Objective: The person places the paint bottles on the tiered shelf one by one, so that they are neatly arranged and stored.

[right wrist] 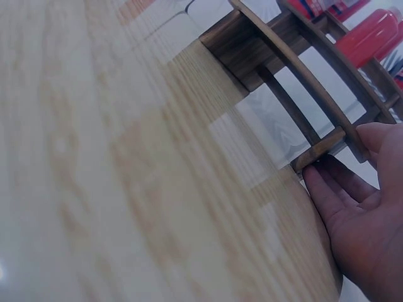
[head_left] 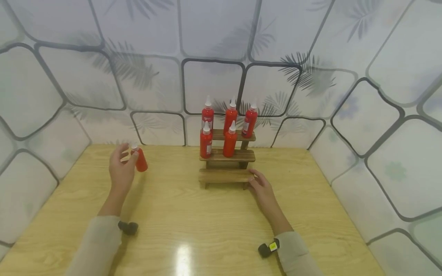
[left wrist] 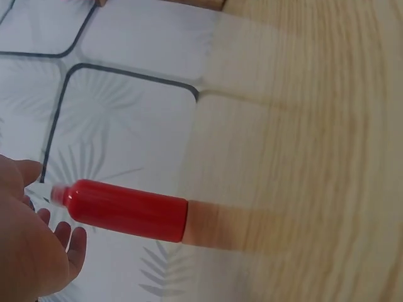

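At the left of the table, my left hand (head_left: 122, 170) pinches the white nozzle of a red squeeze bottle (head_left: 141, 161) with thumb and fingers. The left wrist view shows that bottle (left wrist: 129, 211) with its base at the tabletop. My right hand (head_left: 263, 190) grips the right end of the lowest step on a three-tier wooden stand (head_left: 224, 175). Its thumb lies over the step and its fingers tuck in by the leg (right wrist: 320, 148). Three red bottles, one of them at the right end (head_left: 249, 122), stand on the top step. Two more, including a left one (head_left: 206, 145), occupy the middle step.
The light wood table (head_left: 193, 218) ends at a patterned wall covering (head_left: 152, 88) behind the stand. Similar panels rise on the left and right sides. A small dark camera is strapped at each wrist.
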`<state>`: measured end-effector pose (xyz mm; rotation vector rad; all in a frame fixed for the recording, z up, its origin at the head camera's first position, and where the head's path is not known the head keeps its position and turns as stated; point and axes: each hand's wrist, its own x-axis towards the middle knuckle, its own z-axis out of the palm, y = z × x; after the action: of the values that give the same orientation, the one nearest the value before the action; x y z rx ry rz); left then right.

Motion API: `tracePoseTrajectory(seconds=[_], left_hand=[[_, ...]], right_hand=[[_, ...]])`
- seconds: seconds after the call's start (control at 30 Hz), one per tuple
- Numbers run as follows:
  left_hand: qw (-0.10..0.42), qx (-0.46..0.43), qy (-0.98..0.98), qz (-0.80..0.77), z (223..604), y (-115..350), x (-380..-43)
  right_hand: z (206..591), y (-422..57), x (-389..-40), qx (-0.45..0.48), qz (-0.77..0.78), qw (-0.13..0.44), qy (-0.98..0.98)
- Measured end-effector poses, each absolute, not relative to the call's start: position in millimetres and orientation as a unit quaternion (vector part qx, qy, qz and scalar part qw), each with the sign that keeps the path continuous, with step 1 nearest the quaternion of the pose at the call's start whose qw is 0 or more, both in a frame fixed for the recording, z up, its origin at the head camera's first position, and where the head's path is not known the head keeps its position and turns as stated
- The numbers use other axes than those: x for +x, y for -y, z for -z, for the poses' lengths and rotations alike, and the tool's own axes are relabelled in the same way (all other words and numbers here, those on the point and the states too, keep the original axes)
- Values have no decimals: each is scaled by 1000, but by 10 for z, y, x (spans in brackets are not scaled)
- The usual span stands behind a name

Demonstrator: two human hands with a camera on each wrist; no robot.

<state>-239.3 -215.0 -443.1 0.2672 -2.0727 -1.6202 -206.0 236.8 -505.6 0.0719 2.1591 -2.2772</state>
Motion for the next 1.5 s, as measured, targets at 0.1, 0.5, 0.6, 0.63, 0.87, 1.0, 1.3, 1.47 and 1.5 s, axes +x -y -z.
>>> tracePoseTrajectory(seconds=[0.1, 0.5, 0.6, 0.63, 0.87, 1.0, 1.3, 1.47, 1.5], left_hand=[[233, 95, 765, 593, 4489, 2182, -2444], [208, 82, 771, 596, 4614, 2217, -2597], [197, 80, 768, 604, 4601, 2206, -2604], [194, 81, 766, 607, 4598, 2202, -2605], [196, 80, 761, 613, 4596, 2167, -2601], [197, 79, 768, 604, 4611, 2132, -2588], [197, 46, 764, 613, 4406, 1901, -2396], [199, 9, 759, 620, 4249, 1705, -2231], [198, 1, 759, 620, 4221, 1665, -2202]], right_hand=[[5063, -2365, -2060, 29, 731, 2, -681], [5052, -2370, -2034, 30, 724, 7, -689], [5054, -2374, -2031, 26, 724, 7, -689], [5057, -2378, -2032, 25, 722, 7, -691], [5073, -2398, -2034, 20, 718, 9, -695], [5067, -2394, -2029, 18, 719, 9, -694], [5064, -2394, -2041, 12, 722, 9, -691], [5061, -2394, -2051, 13, 721, 10, -693], [5060, -2394, -2052, 13, 720, 10, -694]])
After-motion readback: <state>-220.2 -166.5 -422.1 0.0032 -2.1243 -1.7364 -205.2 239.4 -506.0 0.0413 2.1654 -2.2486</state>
